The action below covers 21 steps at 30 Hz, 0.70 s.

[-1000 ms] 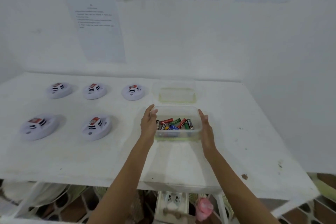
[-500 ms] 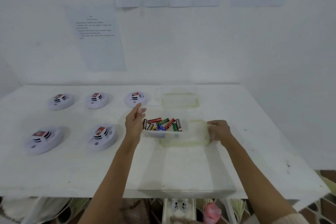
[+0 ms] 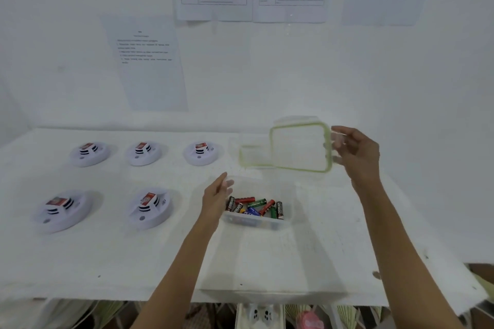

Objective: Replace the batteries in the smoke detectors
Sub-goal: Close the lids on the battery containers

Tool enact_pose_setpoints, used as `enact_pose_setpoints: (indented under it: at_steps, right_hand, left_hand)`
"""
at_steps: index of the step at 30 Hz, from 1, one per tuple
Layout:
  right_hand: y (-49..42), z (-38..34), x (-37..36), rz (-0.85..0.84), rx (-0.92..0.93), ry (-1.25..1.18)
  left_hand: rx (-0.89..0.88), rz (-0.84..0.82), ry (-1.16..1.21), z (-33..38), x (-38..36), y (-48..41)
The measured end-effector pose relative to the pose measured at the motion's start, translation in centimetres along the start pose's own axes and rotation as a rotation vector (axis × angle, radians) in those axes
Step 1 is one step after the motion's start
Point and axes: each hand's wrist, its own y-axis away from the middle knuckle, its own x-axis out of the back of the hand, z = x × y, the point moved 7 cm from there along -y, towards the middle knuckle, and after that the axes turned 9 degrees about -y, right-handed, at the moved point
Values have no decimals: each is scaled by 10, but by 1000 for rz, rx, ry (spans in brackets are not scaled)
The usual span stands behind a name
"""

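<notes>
Smoke detectors [image 3: 149,208], five round white plastic discs with red labels, lie in two rows on the left half of the wide white table [image 3: 107,256]. Right of them stands an open clear plastic tub [image 3: 256,224]; the left hand [image 3: 217,196] rests straight-fingered against its left wall. The right hand [image 3: 358,153] pinches the green-rimmed clear lid [image 3: 299,151] by its right edge, above the table. Mixed cylindrical batteries [image 3: 254,207] lie inside the tub
</notes>
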Motion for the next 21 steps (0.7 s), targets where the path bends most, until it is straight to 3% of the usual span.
enact_pose_setpoints:
  at_steps: [4,11,18,21]
  right_hand:
    - [25,1,-35,-201,48,-61]
    - [79,34,-58,-575,-134,-73]
    - [94,43,-56,-796,-179,42]
    - [94,54,-53,-718,-158,123]
  left_hand:
    - [72,-21,29,6,-1,-5]
    - [207,14,256,-2,18,-15]
    - [250,-138,109,7,13,-13]
    - [188,-9,56,12,19,-15]
